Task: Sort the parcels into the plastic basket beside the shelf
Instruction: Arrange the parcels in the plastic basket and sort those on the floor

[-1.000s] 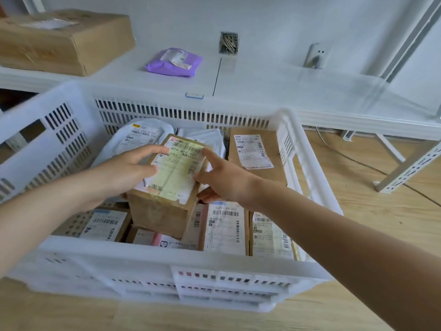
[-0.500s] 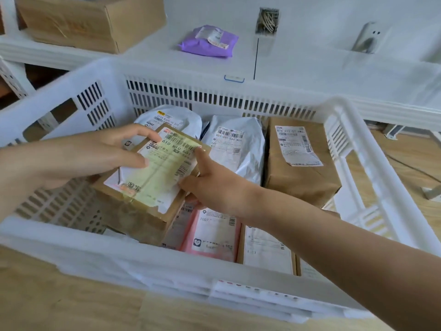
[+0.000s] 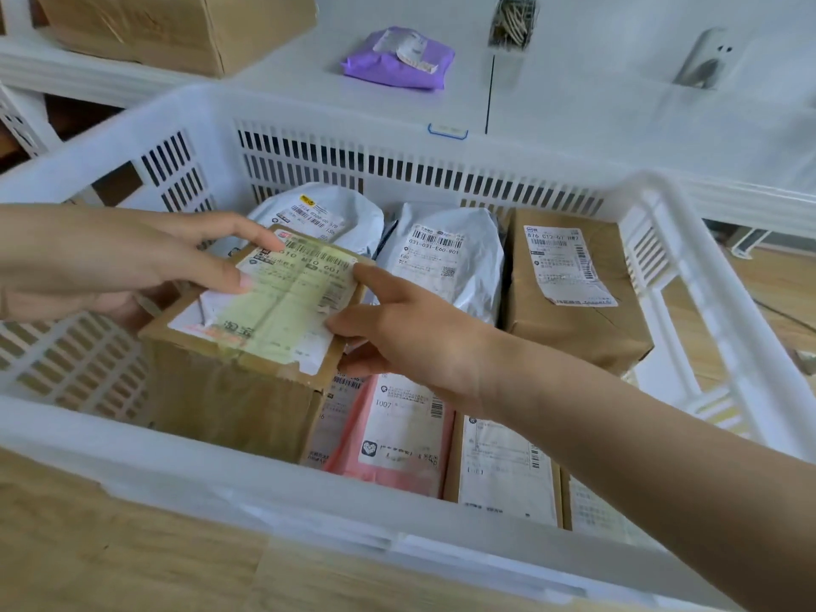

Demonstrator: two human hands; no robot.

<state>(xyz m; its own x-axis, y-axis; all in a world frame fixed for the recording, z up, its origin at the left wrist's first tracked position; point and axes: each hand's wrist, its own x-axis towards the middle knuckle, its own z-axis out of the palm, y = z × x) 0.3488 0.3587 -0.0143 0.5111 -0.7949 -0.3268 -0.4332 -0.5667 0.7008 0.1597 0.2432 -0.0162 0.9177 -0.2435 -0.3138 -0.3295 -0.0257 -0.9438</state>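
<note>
A white slotted plastic basket (image 3: 353, 121) fills the view and holds several parcels. Both hands hold a brown cardboard box (image 3: 229, 390) with a yellowed shipping label, tilted, low in the basket's left half. My left hand (image 3: 132, 262) grips its far left edge with fingers over the label. My right hand (image 3: 406, 342) grips its right edge, thumb on top. Around it lie two white mailer bags (image 3: 446, 262), a brown paper-wrapped parcel (image 3: 574, 311) and a pink mailer (image 3: 397, 439).
Behind the basket runs a white shelf (image 3: 574, 103) with a purple mailer (image 3: 397, 59) and a large cardboard box (image 3: 176, 24) on it. A wall socket (image 3: 706, 59) sits at the back right. Wooden floor shows at the front and right.
The box has sunk lower into the basket's left side with both hands still on it. The view has moved closer over the basket.
</note>
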